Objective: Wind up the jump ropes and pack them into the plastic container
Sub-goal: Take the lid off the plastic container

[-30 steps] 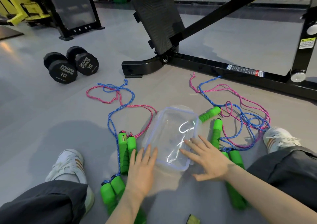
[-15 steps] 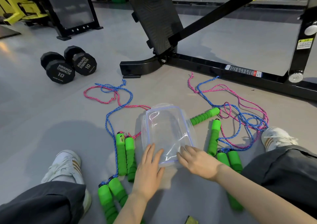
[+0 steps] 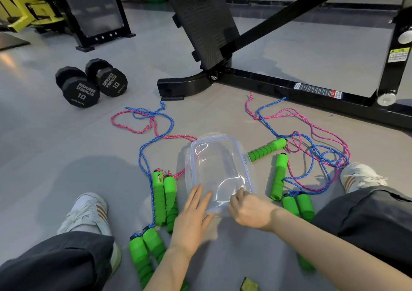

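The plastic container [image 3: 214,138] is lying on the floor [image 3: 66,148] straight ahead of the person, between the outstretched legs. Its long axis is running away from the body and its near short edge is sitting right under both hands, so neither hand is having to reach. The left hand [image 3: 191,215] is resting flat against the near left corner, fingers straight and together, holding nothing and seemingly just steadying the box. The right hand [image 3: 249,210] is curling its fingers over the near right corner, apparently gripping the rim or a lid clip there. It is the hand better placed to pry, and opening the box looks like the step in hand. The jump ropes are lying unwound on either side. One group has its green handles [image 3: 165,197] just beside the container's left long edge, with cords [image 3: 142,117] trailing toward the far left. The other has its handles [image 3: 277,179] near the right long edge and a tangle of cords [image 3: 312,148] spreading toward the right shoe. Compared with a second ago, the right hand is no longer spread flat but is bunching up at the corner. The left hand is staying open but has slid in closer, and the container is sitting squarer to the person, where before it was slanting to the right.
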